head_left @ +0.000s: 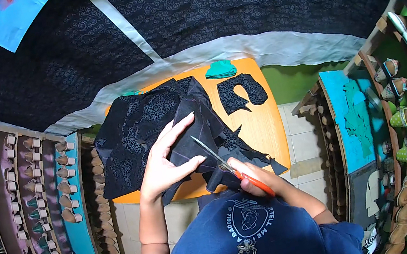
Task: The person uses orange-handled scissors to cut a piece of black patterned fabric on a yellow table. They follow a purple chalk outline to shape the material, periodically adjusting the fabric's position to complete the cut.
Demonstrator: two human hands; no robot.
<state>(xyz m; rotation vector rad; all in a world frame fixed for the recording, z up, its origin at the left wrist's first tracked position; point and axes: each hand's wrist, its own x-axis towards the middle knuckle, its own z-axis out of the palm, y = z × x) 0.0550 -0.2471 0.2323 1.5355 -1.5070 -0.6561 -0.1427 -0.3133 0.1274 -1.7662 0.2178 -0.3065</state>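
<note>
My right hand (247, 173) is closed around the orange-handled scissors (208, 150), whose blades point up and left over dark cloth. Just left of the blades, my left hand (163, 168) rests with thumb and fingers spread on a plain dark piece of fabric (183, 140) with faint lines on it. Beneath and beyond it lies a bunched black patterned fabric (132, 133). A curved, U-shaped black cut piece (255, 87) lies at the table's far right. Dark scraps (245, 155) lie near my right hand.
The yellow-orange table (268, 132) carries a folded green cloth (221, 69) at its far edge. Racks of shoe forms (67, 188) stand on the left. On the right are a blue board with green pieces (356, 116) and a shoe rack (404, 116). Dark patterned cloth (248, 3) hangs behind.
</note>
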